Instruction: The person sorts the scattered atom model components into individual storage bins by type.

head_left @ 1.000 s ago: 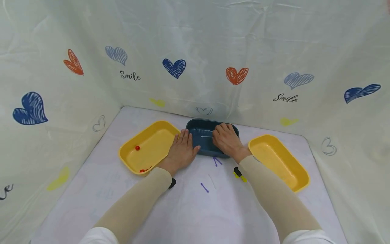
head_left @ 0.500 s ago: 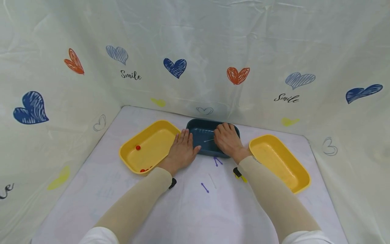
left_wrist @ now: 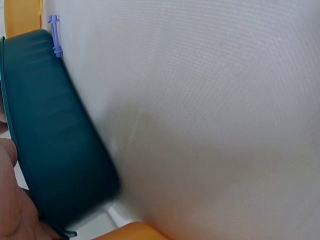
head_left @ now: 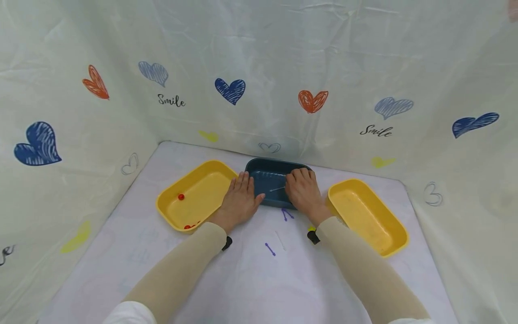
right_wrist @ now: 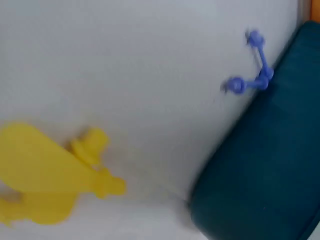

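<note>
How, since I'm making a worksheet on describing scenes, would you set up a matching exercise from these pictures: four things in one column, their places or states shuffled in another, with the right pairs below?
Column 1
1. Red pieces
2. Right hand
3. Purple pieces
4. Dark teal tray

Column 2
A. On the white table, nearer the person than any tray's far rim
B. Between the left yellow tray and the right yellow tray, by the table's far edge
C. Fingers curled, at a tray's right side
D. Inside the left yellow tray

Right pairs: 1-D, 2-C, 3-A, 4-B
</note>
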Demonstrator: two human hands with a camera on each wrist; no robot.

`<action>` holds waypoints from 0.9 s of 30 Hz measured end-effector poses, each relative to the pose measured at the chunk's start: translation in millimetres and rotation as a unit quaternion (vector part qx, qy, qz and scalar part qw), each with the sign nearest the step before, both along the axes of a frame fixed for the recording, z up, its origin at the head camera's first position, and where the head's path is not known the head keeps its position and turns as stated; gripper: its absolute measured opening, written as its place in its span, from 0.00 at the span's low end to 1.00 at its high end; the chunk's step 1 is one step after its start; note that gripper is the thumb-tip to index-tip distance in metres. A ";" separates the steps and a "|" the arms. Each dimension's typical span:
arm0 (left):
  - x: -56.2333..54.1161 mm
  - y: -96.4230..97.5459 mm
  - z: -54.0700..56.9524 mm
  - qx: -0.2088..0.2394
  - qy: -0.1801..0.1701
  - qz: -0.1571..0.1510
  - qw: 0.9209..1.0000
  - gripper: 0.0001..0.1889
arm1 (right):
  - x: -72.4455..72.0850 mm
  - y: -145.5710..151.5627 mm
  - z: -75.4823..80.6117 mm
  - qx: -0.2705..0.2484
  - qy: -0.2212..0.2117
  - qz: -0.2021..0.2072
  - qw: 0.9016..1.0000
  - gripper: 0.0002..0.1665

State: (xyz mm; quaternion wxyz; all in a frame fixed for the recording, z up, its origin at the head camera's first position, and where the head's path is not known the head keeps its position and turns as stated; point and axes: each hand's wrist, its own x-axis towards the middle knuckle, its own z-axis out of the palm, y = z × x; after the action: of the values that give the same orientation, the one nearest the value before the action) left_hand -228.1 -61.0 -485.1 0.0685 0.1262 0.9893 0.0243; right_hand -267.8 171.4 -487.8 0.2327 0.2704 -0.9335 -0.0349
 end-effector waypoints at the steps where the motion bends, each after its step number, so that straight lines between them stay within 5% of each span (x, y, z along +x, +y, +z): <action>1: 0.3 -0.3 0.3 0.000 -0.001 0.000 1.000 0.43 | 3.5 0.1 0.1 -0.005 0.000 0.000 1.000 0.13; 18: 0.6 -0.1 -2.2 -0.002 0.005 -0.004 1.000 0.41 | 90.2 9.3 -12.1 -0.074 -0.007 0.035 0.997 0.11; 27: -0.7 0.0 -0.8 -0.004 0.001 -0.007 1.000 0.42 | 118.9 8.3 -17.9 -0.089 -0.046 0.028 0.995 0.15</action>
State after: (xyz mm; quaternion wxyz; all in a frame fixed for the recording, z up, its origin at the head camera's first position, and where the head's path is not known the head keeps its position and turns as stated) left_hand -228.9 -61.0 -485.9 0.0686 0.1326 0.9886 0.0202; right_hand -148.8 179.6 -505.7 0.2141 0.2761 -0.9346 0.0676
